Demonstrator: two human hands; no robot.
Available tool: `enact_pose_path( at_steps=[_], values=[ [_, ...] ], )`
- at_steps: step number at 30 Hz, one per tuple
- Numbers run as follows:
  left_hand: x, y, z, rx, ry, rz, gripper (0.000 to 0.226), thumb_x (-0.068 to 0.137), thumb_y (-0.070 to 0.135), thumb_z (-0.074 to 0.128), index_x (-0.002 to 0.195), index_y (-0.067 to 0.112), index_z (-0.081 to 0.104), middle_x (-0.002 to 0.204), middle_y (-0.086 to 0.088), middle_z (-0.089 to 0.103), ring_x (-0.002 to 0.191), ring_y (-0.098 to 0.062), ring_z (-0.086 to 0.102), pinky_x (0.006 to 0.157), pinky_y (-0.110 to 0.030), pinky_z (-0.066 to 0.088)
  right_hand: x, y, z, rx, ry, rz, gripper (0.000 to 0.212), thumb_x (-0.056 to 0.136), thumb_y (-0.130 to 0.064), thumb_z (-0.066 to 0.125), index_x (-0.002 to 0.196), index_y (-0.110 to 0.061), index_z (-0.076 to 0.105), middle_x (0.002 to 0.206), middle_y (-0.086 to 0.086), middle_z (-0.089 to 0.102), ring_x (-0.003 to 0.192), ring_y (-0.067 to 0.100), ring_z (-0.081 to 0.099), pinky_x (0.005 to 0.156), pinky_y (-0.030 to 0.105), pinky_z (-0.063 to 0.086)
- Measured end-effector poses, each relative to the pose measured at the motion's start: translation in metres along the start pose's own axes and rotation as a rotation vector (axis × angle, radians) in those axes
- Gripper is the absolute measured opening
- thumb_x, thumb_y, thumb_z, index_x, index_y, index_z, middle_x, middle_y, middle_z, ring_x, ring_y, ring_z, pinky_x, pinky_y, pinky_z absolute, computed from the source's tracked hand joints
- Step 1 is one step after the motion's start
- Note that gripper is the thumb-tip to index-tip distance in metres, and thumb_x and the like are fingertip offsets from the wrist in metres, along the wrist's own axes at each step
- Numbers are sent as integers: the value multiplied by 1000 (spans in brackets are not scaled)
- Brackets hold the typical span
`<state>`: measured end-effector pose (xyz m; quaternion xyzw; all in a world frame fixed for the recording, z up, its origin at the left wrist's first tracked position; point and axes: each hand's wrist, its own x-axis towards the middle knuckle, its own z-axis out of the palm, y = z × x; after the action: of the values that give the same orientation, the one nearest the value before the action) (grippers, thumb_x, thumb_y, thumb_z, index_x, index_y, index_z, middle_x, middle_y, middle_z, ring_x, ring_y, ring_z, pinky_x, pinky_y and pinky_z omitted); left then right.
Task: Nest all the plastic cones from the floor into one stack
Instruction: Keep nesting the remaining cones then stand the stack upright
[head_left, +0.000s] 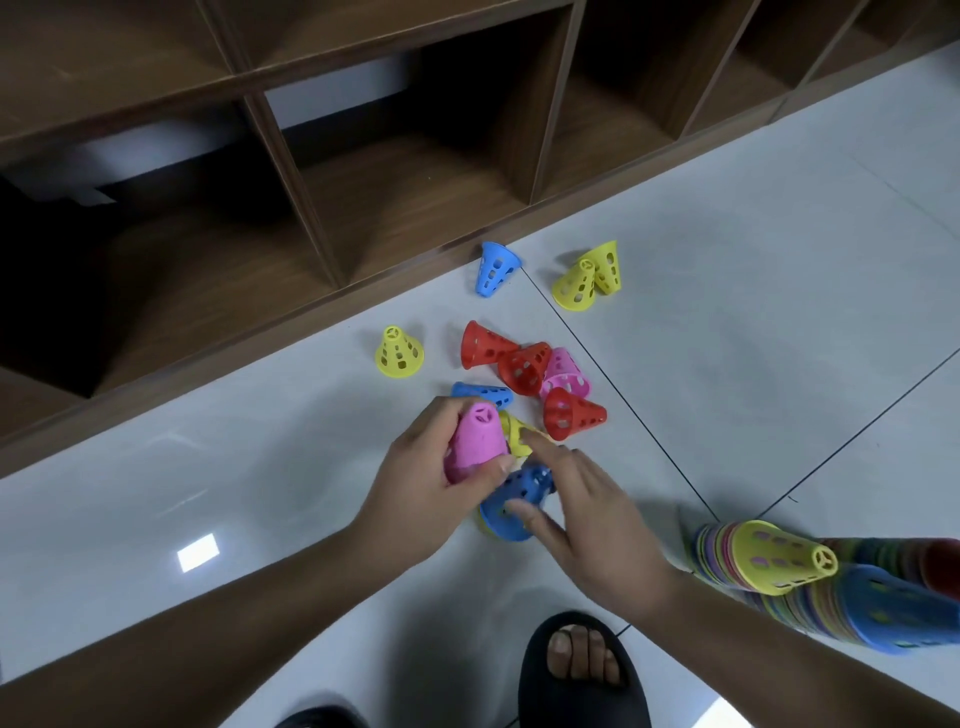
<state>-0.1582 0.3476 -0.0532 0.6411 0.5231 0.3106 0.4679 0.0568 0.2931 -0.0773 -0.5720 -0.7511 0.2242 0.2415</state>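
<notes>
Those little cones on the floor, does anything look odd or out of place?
Most lie tipped over in a jumble, like the red cone. Only one yellow cone stands upright, apart. Nothing looks broken.

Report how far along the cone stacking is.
Partly done. A long nested stack already lies at the lower right, a yellow cone at its end. In hand: the left hand grips a pink cone; the right hand reaches for a blue cone. Left: about ten loose cones, including the lone yellow one and the blue one by the shelf.

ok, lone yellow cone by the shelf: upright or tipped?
Upright. The yellow cone stands on its wide rim on the floor, narrow spoked top facing up.
</notes>
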Motion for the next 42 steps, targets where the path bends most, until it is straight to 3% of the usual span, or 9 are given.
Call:
enact_pose_path(
  at_steps=[4,9,13,17,20,26,32,37,42],
  values=[
    [-15,-5,13,1,-132,0,38,93,30,82,124,35,61,116,18,68,109,-9,68,84,-26,60,-3,12,18,172,-144,118,68,83,-39,87,140,-33,50,121,-23,56,99,-8,56,82,4,40],
    [-28,-26,30,151,-317,103,43,96,43,75,135,39,56,133,23,63,122,-2,62,96,-27,56,-9,41,32,155,-189,173,67,70,-45,78,131,-23,62,121,-19,52,105,-3,56,88,8,44],
    [-14,-41,33,282,-333,142,50,97,50,73,141,36,54,138,19,63,121,-3,60,98,-27,53,-5,51,37,150,-354,333,60,71,-37,90,123,-25,63,112,-10,62,90,6,64,79,26,57],
    [-6,-59,33,371,-379,171,55,96,55,71,144,37,51,145,16,59,125,-11,61,102,-31,54,5,59,36,25,-549,281,57,74,-28,80,125,-26,55,110,-4,62,97,19,64,84,43,57],
    [-2,-60,30,416,-408,211,64,92,65,71,147,41,47,149,18,56,129,-10,58,106,-33,52,11,60,27,-82,-375,200,59,78,-20,81,134,-23,61,126,-3,63,111,23,65,85,40,58],
    [26,-55,-6,444,-377,280,61,96,72,57,147,39,52,151,17,51,138,-6,51,114,-30,41,48,72,2,-303,49,-17,41,76,-9,69,117,-14,67,124,5,61,109,35,58,90,47,51],
    [91,-75,-43,701,3,271,55,92,41,74,141,23,58,154,1,48,142,-22,47,110,-47,45,69,93,-2,-406,-72,160,72,98,-48,62,161,-22,38,160,11,42,142,34,41,109,51,44],
    [116,-104,-63,837,47,43,71,90,40,76,153,32,45,169,-4,27,158,-33,23,117,-55,35,70,98,-1,-374,-227,229,66,99,-52,59,158,-34,37,160,4,37,135,36,50,107,49,49],
    [119,-125,-62,756,-4,-25,57,90,43,79,142,32,57,159,-3,40,138,-34,48,108,-50,46,70,100,6,-272,-190,244,59,98,-55,49,148,-26,43,143,8,46,115,41,57,95,50,56]
  ],
)
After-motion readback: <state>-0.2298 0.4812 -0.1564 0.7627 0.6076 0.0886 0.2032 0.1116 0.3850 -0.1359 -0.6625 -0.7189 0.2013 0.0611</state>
